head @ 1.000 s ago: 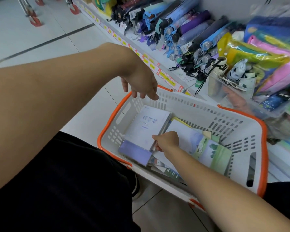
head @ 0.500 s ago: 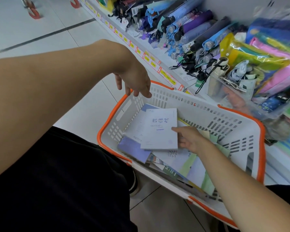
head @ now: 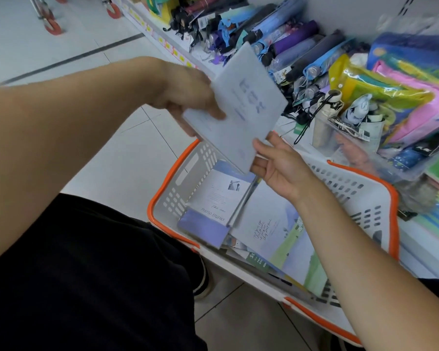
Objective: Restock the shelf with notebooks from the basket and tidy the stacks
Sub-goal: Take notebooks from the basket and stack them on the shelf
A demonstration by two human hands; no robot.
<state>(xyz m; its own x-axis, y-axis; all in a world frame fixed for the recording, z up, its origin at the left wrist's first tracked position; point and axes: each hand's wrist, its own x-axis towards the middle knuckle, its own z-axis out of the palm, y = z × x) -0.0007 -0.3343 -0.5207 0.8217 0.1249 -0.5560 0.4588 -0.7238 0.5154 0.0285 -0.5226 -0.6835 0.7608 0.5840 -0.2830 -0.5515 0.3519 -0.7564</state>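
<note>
Pale grey-blue notebook (head: 241, 107), thin, soft cover w/ blue print (blurred, unreadable), held tilted at frame centre, above basket (head: 188, 171). Left hand (head: 188, 97) pinches its upper-left edge, thumb on cover. Right hand (head: 279, 165) spread, fingertips at notebook's lower corner; contact can't be confirmed. Basket white w/ orange rim, on floor, lower centre; inside, more notebooks incl. purple-banded one (head: 213, 206). Shelf (head: 213, 69) w/ umbrellas (head: 289, 39), upper right.

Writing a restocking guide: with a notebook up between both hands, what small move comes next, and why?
Probably let the right hand go: the left hand already grips the notebook, lifted clear of the basket, and can carry it to the shelf.
</note>
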